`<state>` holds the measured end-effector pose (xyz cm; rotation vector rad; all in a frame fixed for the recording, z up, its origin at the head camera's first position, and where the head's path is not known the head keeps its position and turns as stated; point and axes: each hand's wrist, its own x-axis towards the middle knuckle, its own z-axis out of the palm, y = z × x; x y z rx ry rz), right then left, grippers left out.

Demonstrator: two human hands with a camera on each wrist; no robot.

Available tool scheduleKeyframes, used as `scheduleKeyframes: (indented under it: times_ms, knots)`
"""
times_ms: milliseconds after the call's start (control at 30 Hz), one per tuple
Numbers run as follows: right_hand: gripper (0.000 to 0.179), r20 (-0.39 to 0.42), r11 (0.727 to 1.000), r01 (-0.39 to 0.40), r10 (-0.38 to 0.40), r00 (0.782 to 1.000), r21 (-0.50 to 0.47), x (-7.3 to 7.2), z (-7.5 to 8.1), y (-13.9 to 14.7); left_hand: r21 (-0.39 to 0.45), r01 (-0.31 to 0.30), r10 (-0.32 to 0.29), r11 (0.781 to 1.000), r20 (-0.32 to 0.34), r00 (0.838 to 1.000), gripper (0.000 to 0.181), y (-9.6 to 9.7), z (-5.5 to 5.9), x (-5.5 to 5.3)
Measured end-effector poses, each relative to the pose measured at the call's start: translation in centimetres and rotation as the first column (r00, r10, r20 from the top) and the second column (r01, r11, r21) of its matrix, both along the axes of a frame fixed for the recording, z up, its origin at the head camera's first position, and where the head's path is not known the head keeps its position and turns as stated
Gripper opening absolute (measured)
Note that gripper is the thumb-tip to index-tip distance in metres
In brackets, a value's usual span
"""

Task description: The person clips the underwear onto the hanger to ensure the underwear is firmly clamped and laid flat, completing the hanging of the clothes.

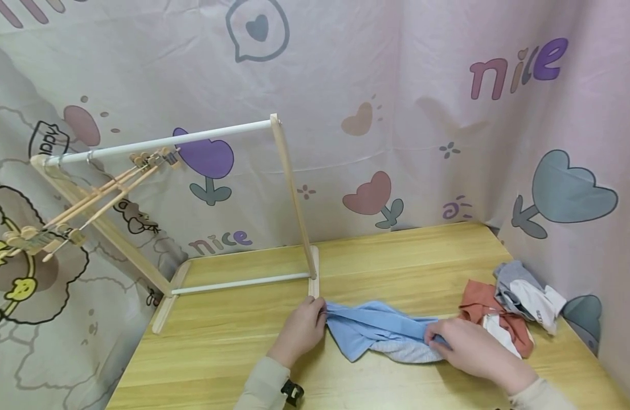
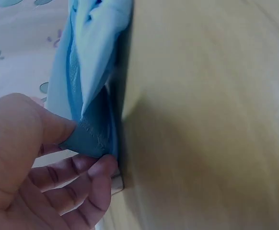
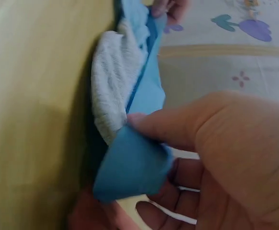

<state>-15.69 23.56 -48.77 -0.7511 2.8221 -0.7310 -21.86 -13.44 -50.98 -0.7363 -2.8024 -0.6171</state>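
A light blue garment with a pale grey part (image 1: 373,327) lies bunched on the table, its blue band stretched between both hands. My left hand (image 1: 301,330) pinches its left end between thumb and fingers, close to the rack's foot. In the left wrist view a stitched seam shows on the blue cloth (image 2: 98,129) at the thumb. My right hand (image 1: 474,350) pinches the right end of the band. In the right wrist view the thumb presses on the blue band (image 3: 134,163), whose loose end folds over beside the pale grey fabric (image 3: 111,81).
A wooden rack with a white top rail (image 1: 192,138) stands at the table's left. Wooden clip hangers (image 1: 105,196) hang from its left end. Right of my right hand lie a rust-red and white garment (image 1: 481,299) and a grey and white one (image 1: 525,293). A printed curtain (image 1: 315,85) backs the table.
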Motion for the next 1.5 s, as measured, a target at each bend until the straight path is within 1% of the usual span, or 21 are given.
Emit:
scheduleKeyframes:
  times_ms: [100,200,267,300,367,433,500,567,633,700,767,833,900,1033,1133,1300,1367,1433,1467,1500]
  knots:
    - [0.004,-0.012,1.000,-0.005,0.004,1.000,-0.027,-0.2,0.8,0.3,0.057,-0.012,0.011,0.998,0.024,1.000,0.012,-0.3,0.4,-0.2]
    - [0.026,-0.009,1.000,0.016,-0.016,1.000,0.002,-0.2,1.3,0.3,0.105,-0.023,0.019,0.994,0.043,0.999,0.012,-0.6,0.8,-0.5]
    - [0.040,-0.028,0.999,0.027,-0.027,0.999,0.029,-0.1,1.3,0.2,0.125,-0.036,0.030,0.991,0.054,0.998,0.013,-0.8,1.1,-0.6]
    - [0.042,-0.045,0.999,0.034,-0.032,0.998,0.041,0.0,1.2,0.0,0.133,-0.041,0.034,0.990,0.055,0.998,0.014,-0.8,1.2,-0.7]
    - [0.041,-0.108,0.998,0.051,-0.046,0.993,0.045,0.1,1.1,-0.2,0.142,-0.051,0.043,0.989,0.057,0.997,0.015,-1.0,1.5,-0.8]
    - [0.042,-0.205,0.997,0.071,-0.063,0.977,0.032,0.2,0.9,-0.3,0.151,-0.055,0.048,0.987,0.050,0.998,0.016,-1.1,1.6,-1.0]
    - [0.043,-0.308,0.995,0.096,-0.084,0.948,0.023,0.2,0.9,-0.4,0.163,-0.056,0.050,0.985,0.044,0.998,0.016,-1.3,1.8,-1.1]
    - [0.043,-0.388,0.993,0.118,-0.103,0.916,0.015,0.2,1.1,-0.4,0.170,-0.064,0.056,0.983,0.049,0.997,0.015,-1.5,1.9,-1.2]
    - [0.043,-0.433,0.990,0.141,-0.118,0.894,0.023,0.1,1.4,-0.3,0.177,-0.075,0.064,0.981,0.066,0.996,0.014,-1.8,2.0,-1.4]
    - [0.043,-0.452,0.988,0.150,-0.124,0.883,0.021,-0.1,1.6,-0.2,0.174,-0.093,0.078,0.980,0.090,0.993,0.012,-2.1,2.2,-1.5]
    - [0.043,-0.458,0.987,0.161,-0.135,0.879,0.019,-0.2,1.9,0.1,0.172,-0.108,0.090,0.979,0.106,0.990,0.011,-2.3,2.4,-1.7]
    - [0.040,-0.462,0.984,0.178,-0.153,0.873,0.012,-0.4,2.1,0.3,0.172,-0.121,0.104,0.978,0.106,0.989,0.012,-2.4,2.5,-1.7]
    - [0.037,-0.455,0.980,0.197,-0.175,0.873,0.001,-0.5,2.5,0.5,0.176,-0.126,0.111,0.976,0.093,0.989,0.013,-2.5,2.7,-1.8]
    - [0.029,-0.411,0.965,0.263,-0.248,0.878,-0.020,-0.7,3.5,0.8,0.176,-0.129,0.120,0.976,0.062,0.991,0.016,-2.7,3.0,-1.8]
    - [0.026,-0.371,0.952,0.304,-0.296,0.880,-0.038,-0.9,4.3,1.3,0.172,-0.147,0.141,0.974,0.049,0.989,0.019,-2.7,3.2,-1.9]
    - [0.023,-0.314,0.931,0.356,-0.362,0.878,-0.080,-1.2,5.6,2.0,0.171,-0.185,0.184,0.968,0.021,0.983,0.017,-2.8,3.7,-2.1]
    - [0.022,-0.305,0.924,0.371,-0.382,0.872,-0.096,-1.3,6.1,2.1,0.177,-0.195,0.197,0.965,0.009,0.980,0.016,-2.8,4.0,-2.1]
    - [0.021,-0.295,0.921,0.376,-0.390,0.872,-0.105,-1.4,6.6,1.9,0.188,-0.198,0.200,0.962,0.005,0.980,0.014,-2.7,4.3,-2.2]
    - [0.021,-0.294,0.925,0.366,-0.380,0.877,-0.103,-1.4,6.7,1.7,0.193,-0.201,0.203,0.960,0.008,0.979,0.013,-2.7,4.5,-2.1]
    - [0.020,-0.289,0.932,0.348,-0.361,0.887,-0.098,-1.5,6.8,1.6,0.200,-0.203,0.204,0.959,0.017,0.979,0.013,-2.6,4.7,-2.1]
